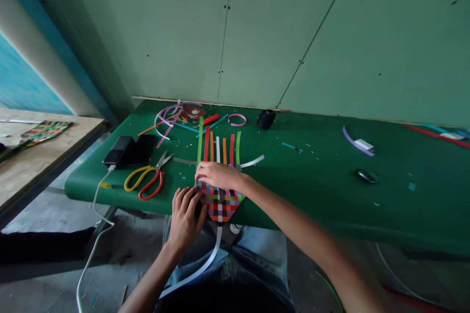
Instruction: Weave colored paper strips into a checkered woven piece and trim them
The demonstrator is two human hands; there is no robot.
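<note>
A half-woven mat of coloured strips (222, 205) lies at the front edge of the green table, its lower end pointed. Loose red, orange, green and white strip ends (218, 149) fan out from its far side. Across the mat's upper part reaches my right hand (216, 175), its bent fingers closed at the left edge; what lies under the fingertips is hidden. My left hand (186, 212) rests against the lower left edge, fingers curved and thumb apart, with a dark gap between. A long white strip (216, 249) hangs from the mat's point over my lap.
Left of the mat lie scissors (150, 176) with yellow and red handles and a black device (120, 150) with a white cable (97, 239). Behind are tangled strips (171, 116) and a black spool (266, 119). A dark oval object (366, 176) sits right.
</note>
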